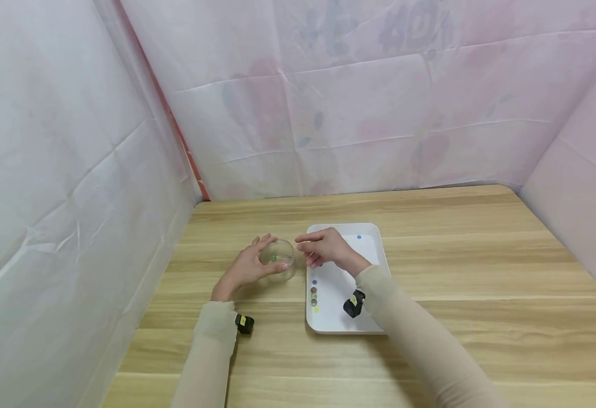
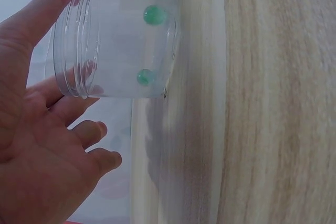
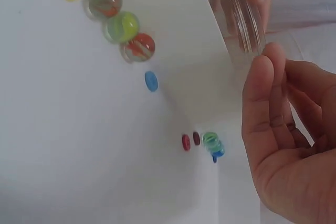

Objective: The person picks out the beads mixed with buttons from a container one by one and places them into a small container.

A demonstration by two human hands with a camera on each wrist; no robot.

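We see a clear, ribbed-neck plastic jar (image 1: 278,258) standing upright on the wooden table (image 1: 456,272) just left of the white tray (image 1: 369,232) — mouth up. The left hand (image 1: 244,267) cups its side, fingers loosely curved; the right hand (image 1: 326,247) hovers beside the rim, fingers relaxed, holding nothing we can make out. Round glass marbles (image 3: 122,25) lie on the tray.

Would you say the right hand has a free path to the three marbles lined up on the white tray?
Probably yes: the right hand hovers over the tray, seemingly empty, and nothing lies between it and the marbles.
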